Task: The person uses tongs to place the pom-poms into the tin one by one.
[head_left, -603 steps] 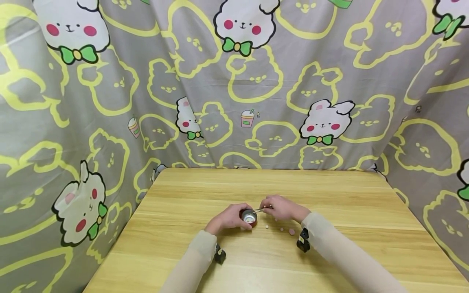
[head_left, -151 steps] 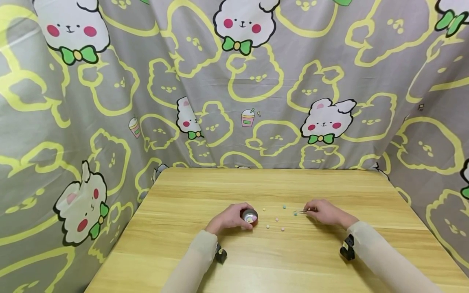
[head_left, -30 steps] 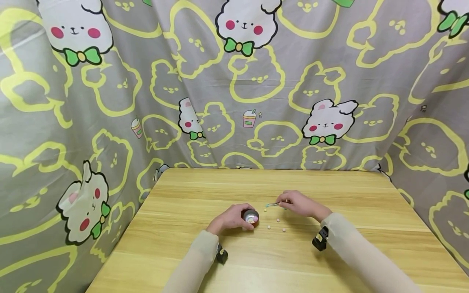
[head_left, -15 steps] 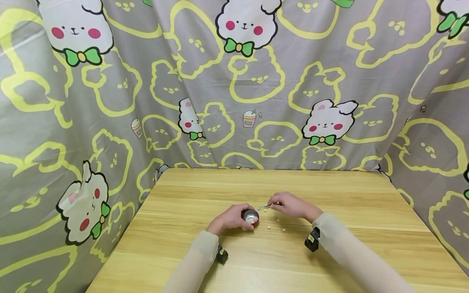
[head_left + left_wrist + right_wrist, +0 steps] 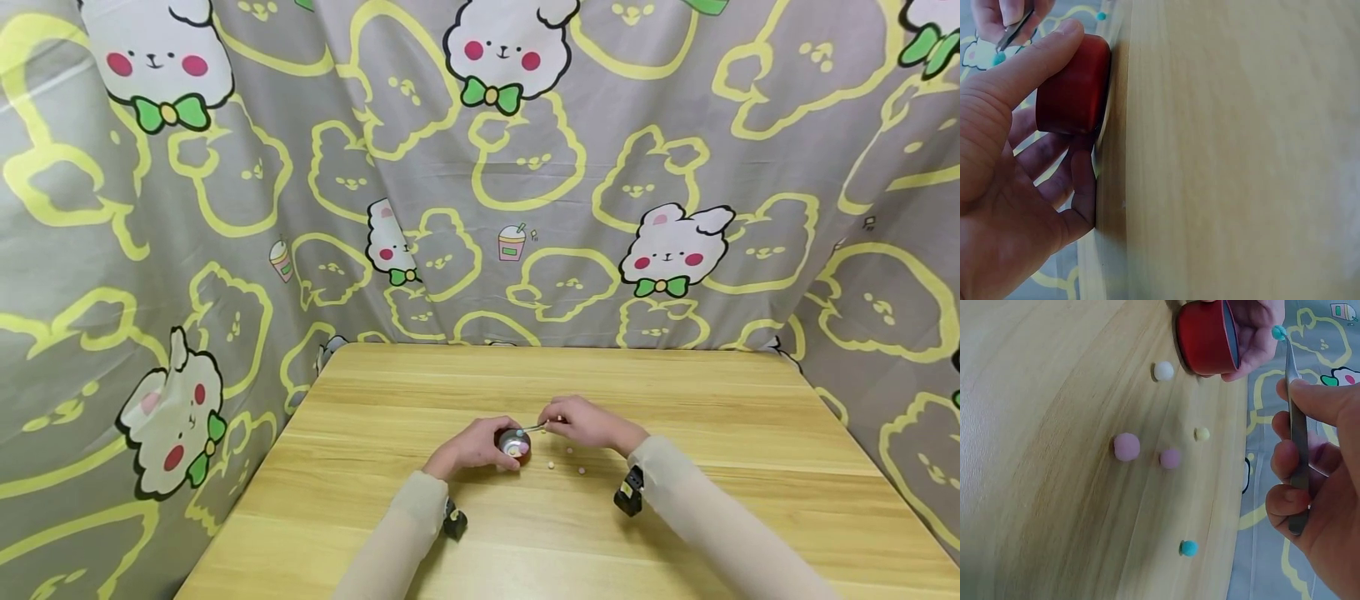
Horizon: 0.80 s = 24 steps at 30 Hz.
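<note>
My left hand [image 5: 474, 444] grips a small round red tin [image 5: 1072, 87], thumb on one side and fingers round the other, on the tabletop. Inside the tin, a few pale and pink balls [image 5: 523, 448] show in the head view. With my right hand [image 5: 585, 422] I hold metal tweezers [image 5: 1297, 437] between thumb and fingers. A teal pom-pom [image 5: 1279, 332] is pinched at their tips, over the tin's far rim in the head view. The left wrist view shows that same teal pom-pom [image 5: 999, 58] beyond my thumb.
Loose on the wooden table [image 5: 420, 383] lie a white pom-pom [image 5: 1164, 371], two pink pom-poms [image 5: 1127, 447], a yellow pom-pom [image 5: 1202, 434] and another teal pom-pom [image 5: 1189, 548], all to the tin's right. A patterned curtain [image 5: 450, 167] surrounds the table.
Five seconds ago the tweezers were at a teal pom-pom farther right. My right hand has since carried it left to the tin. My left hand has stayed on the tin.
</note>
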Motion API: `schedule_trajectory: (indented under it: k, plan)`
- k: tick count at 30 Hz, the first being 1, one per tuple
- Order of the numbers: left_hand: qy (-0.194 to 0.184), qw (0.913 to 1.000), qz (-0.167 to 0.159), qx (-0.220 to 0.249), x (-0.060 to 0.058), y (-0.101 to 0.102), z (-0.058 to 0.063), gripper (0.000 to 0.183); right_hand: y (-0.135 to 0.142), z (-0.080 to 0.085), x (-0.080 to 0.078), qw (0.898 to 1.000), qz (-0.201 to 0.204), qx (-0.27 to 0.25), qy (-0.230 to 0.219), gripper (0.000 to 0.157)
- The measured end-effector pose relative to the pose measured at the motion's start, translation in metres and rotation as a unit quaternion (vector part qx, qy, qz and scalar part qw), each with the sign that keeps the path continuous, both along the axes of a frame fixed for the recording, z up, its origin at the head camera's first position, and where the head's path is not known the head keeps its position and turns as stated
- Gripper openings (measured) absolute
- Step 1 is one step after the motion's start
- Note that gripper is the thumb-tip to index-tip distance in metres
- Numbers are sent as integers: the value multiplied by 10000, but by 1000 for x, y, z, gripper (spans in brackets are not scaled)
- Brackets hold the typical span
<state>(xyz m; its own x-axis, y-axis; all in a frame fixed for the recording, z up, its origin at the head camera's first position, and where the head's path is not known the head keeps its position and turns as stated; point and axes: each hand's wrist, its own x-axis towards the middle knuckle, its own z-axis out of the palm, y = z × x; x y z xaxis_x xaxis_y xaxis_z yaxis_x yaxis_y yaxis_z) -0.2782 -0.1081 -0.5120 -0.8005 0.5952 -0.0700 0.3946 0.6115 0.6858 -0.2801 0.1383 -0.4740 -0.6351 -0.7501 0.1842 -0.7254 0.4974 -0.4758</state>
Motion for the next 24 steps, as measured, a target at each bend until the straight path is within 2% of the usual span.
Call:
schedule_trajectory:
  k: [17,24]
  plan:
    - [27,10000,-4,15,0,1,1,49,-2,-12,-6,9998,42,61,205,12]
    - [15,10000,-10,14,1,0,1,50,-3,-13,-5,9994,-213,244,-83,12]
